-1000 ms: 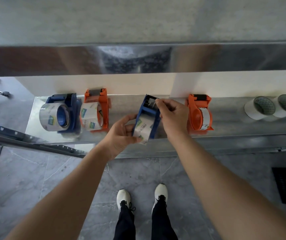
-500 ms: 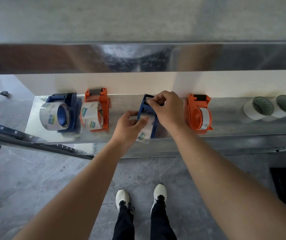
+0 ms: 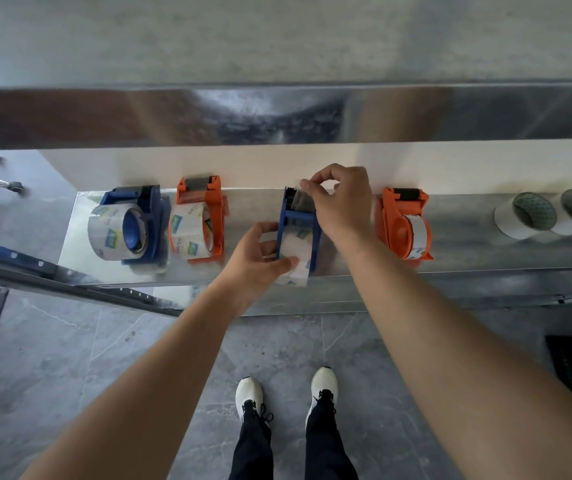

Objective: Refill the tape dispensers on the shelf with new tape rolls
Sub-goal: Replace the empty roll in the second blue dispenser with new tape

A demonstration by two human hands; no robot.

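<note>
Head view: middle blue dispenser (image 3: 298, 216) stood mid-row on the metal shelf (image 3: 347, 270), with a clear tape roll (image 3: 295, 249) seated in its near end. Left hand (image 3: 258, 258) gripped the dispenser's near end, fingers curled round the frame and thumb on the roll. Right hand (image 3: 341, 202) was at the far end by the cutter, thumb and forefinger pinched together, probably on the tape's loose end; the strip was too blurred to confirm. Left blue dispenser (image 3: 149, 216) and left orange dispenser (image 3: 213, 216), both loaded, stood side by side. Right orange dispenser (image 3: 399, 226) held a roll. Two white rolls (image 3: 516, 220) lay far right.
</note>
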